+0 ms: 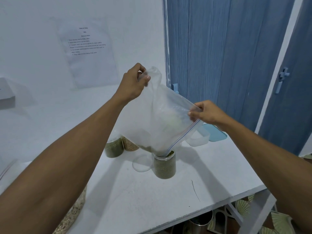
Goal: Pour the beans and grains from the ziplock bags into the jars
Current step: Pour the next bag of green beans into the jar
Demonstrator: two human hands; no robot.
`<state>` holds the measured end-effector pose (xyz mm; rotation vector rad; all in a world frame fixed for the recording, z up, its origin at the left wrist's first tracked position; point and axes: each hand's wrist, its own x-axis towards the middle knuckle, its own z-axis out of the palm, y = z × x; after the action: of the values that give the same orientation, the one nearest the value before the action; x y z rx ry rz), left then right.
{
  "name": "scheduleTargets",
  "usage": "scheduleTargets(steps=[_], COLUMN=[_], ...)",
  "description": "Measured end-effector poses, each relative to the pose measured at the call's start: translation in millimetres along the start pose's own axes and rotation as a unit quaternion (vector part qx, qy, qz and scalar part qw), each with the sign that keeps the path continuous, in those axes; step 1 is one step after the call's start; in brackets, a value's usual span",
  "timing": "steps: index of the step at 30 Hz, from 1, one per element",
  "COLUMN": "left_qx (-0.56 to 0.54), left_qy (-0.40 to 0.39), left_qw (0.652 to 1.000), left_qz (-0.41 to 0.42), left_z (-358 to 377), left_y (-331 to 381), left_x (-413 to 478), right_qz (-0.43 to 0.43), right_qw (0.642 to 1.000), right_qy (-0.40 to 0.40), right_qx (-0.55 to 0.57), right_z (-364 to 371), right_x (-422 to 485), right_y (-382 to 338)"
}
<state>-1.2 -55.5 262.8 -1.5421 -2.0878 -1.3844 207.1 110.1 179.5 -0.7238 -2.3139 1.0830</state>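
Observation:
A clear ziplock bag (157, 119) hangs upside down over an open jar (164, 166) nearly full of green beans, its zip corner dipping into the jar's mouth. A few green beans remain near the bag's lower edge. My left hand (133, 83) pinches the bag's raised bottom corner. My right hand (206, 113) pinches the zip edge at the right. A clear round lid (141, 163) lies flat just left of the jar.
Behind stand a closed jar of green beans (114, 147) and a jar of pale grains (130, 144). A bag of pale grains (72, 215) lies at the lower left. A light blue tray (216, 134) rests near the blue door. The table's front edge (202, 211) runs diagonally.

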Motion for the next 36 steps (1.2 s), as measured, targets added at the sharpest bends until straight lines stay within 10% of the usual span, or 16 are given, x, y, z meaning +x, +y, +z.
scheduleTargets(steps=[29, 36], left_qx=[-0.031, 0.113], left_qy=[0.002, -0.148], left_qw=[0.999, 0.978], left_qz=[0.006, -0.092], left_z=[9.5, -6.9], left_y=[7.7, -31.4], left_x=[-3.0, -25.9], right_qz=[-0.034, -0.029], right_qw=[0.999, 0.999], right_qy=[-0.015, 0.001], right_qx=[0.000, 0.019], right_z=[-2.4, -6.7], right_x=[1.4, 3.0], right_y=[4.4, 9.9])
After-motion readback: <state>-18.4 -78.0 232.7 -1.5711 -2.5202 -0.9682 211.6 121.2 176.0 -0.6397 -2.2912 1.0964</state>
